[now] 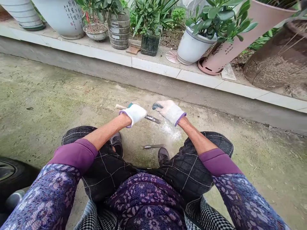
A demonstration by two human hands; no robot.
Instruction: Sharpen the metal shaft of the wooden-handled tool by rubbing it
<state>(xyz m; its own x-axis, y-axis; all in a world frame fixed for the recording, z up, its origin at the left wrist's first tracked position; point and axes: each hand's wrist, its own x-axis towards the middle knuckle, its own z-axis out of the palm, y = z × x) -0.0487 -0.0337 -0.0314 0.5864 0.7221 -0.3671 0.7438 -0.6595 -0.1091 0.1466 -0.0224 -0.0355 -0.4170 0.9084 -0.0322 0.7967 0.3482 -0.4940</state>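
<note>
Both my hands wear white knit gloves with purple cuffs. My left hand (133,113) is closed round a tool with a pale wooden handle (119,107) sticking out to the left and a grey metal shaft (153,119) pointing right and down. My right hand (169,110) hovers just right of it, fingers curled, with a small dark grey-blue thing (156,105) at its fingertips. A second metal rod (153,146) lies on the concrete between my shoes. Pale dust (170,131) marks the ground below my right hand.
I sit low on a stained concrete floor (48,95). A tiled ledge (153,65) runs across the back, carrying several potted plants, among them a white pot (192,48) and a leaning pink pot (230,48). A dark tyre (11,174) shows at the lower left.
</note>
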